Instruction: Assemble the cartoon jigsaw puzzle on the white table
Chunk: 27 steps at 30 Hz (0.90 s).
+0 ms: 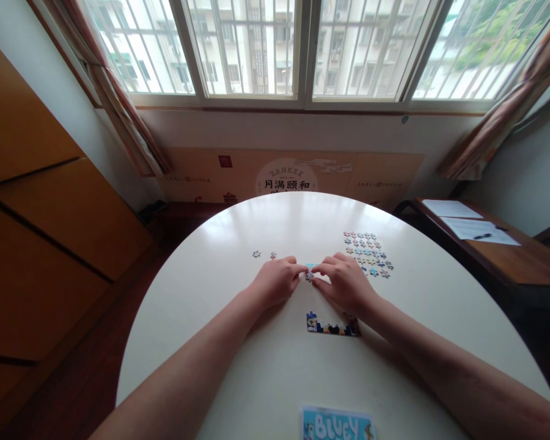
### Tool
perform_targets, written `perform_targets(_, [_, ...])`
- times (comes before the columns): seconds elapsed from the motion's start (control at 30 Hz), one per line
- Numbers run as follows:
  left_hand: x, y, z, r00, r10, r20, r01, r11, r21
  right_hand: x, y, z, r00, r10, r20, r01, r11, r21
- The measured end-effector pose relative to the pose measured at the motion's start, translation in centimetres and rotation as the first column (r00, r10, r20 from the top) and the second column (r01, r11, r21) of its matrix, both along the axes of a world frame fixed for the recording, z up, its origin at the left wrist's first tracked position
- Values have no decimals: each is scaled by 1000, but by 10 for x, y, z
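Note:
Both hands meet near the middle of the white round table (pixel 238 379), at a small cluster of jigsaw puzzle pieces (pixel 309 275). My left hand (pixel 279 279) has its index finger and thumb closed at the cluster's left edge. From the other side, my right hand (pixel 343 279) pinches at the cluster's right edge, fingers bent. Fingertips hide part of the pieces. Below the hands lies a joined strip of dark puzzle pieces (pixel 333 327), its left end rising higher; my right wrist partly covers its right end.
Rows of loose puzzle pieces (pixel 366 252) lie beyond my right hand. Beyond my left hand are two single pieces, one a pale piece (pixel 256 253). A blue Bluey box (pixel 338 423) is at the near edge. A wooden side table (pixel 531 263) with papers (pixel 479 229) stands right.

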<state>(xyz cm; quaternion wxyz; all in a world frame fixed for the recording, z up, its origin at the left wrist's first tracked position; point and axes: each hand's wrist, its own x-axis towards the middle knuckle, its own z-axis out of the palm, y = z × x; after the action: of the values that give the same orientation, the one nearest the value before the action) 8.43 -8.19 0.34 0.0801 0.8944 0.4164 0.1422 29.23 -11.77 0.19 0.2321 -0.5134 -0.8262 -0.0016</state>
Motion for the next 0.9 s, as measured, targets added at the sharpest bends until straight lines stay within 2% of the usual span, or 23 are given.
perform_targets(0.57, [3, -4, 9, 997, 9, -78, -9, 1000, -1, 1, 7, -2, 999, 44, -19, -45, 998, -51])
perform_targets(0.73, [4, -6, 9, 999, 11, -48, -8, 998, 56, 14, 9, -2, 992, 51, -118, -41, 996, 85])
perform_targets(0.9, [-6, -6, 9, 990, 64, 127, -89, 976, 199, 29, 7, 0, 994, 26, -104, -8, 985, 172])
